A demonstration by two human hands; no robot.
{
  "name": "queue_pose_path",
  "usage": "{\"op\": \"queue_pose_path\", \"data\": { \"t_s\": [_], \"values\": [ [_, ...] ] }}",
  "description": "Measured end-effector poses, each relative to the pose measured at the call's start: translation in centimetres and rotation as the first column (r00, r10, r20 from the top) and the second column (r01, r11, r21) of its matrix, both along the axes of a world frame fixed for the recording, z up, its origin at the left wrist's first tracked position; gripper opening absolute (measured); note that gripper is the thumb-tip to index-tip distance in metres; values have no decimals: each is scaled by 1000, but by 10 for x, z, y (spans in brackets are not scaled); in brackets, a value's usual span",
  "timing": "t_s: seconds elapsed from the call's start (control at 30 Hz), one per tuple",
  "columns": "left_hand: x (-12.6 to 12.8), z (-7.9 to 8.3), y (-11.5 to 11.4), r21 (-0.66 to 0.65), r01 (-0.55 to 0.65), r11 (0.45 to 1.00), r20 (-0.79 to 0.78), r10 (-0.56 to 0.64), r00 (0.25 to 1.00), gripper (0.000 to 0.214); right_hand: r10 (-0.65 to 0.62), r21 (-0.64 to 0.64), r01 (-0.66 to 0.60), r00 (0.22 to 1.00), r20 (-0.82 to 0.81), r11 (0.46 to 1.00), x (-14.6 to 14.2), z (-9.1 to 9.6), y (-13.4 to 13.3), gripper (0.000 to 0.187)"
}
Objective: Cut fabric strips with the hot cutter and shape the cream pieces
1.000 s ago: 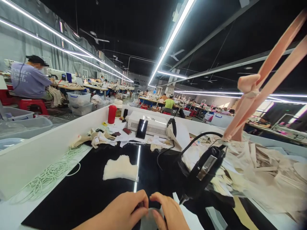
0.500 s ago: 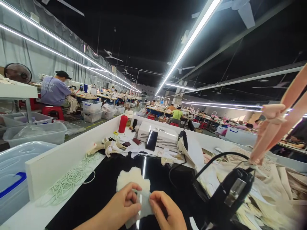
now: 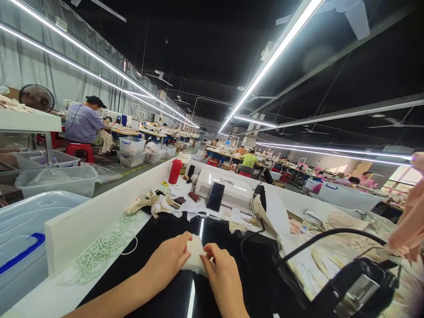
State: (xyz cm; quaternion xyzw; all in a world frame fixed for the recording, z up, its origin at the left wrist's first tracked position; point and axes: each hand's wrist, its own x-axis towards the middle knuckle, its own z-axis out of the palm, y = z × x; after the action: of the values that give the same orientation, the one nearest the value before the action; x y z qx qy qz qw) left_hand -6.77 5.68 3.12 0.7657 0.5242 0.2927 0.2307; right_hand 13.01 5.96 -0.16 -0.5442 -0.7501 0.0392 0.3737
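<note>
A small fuzzy cream-white fabric piece [image 3: 194,252] is between my hands above the glossy black tabletop [image 3: 159,238]. My left hand [image 3: 170,258] has thumb and index finger closed on its left edge. On the opposite side, my right hand [image 3: 220,267] pinches the right edge, fingers bent. Both hands partly cover the piece. The thin translucent sheet cannot be made out separately from it. A black machine part [image 3: 361,287] with a metal plate stands at the right.
Pale green cord [image 3: 102,254] lies tangled along the left white partition [image 3: 99,212]. Toward the back are a phone [image 3: 215,196], a white vented box [image 3: 228,187], a red bottle [image 3: 175,171] and fabric scraps. Cream cloth pieces [image 3: 318,265] are heaped right. Co-workers sit farther off.
Both hands have moved up and forward from holding a thin translucent sheet to the fuzzy cream piece, which lay beyond them before. The view has turned slightly left.
</note>
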Motion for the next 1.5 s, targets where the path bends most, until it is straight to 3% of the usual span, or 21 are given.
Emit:
{"op": "queue_pose_path", "data": {
  "t_s": [0.23, 0.43, 1.03, 1.5],
  "values": [
    [5, -1, 0, 42, -27, 999, -277, 38, 960, 26, -77, 43, 72, 990, 119, 996, -7, -9, 3, 22],
    [5, -1, -2, 67, -31, 997, -355, 53, 934, 29, -84, 58, 76, 987, 137, 995, -8, -11, 5, 22],
    [-1, -16, 4, 45, -30, 999, -265, 41, 963, 25, 37, 0, -37, 999, 40, 999, -4, -13, 9, 10],
    [-3, -19, 7, 49, -9, 999, -219, 20, 975, 39, 94, -74, -102, 991, -98, 992, 10, -10, 21, 11]
  ]
}}
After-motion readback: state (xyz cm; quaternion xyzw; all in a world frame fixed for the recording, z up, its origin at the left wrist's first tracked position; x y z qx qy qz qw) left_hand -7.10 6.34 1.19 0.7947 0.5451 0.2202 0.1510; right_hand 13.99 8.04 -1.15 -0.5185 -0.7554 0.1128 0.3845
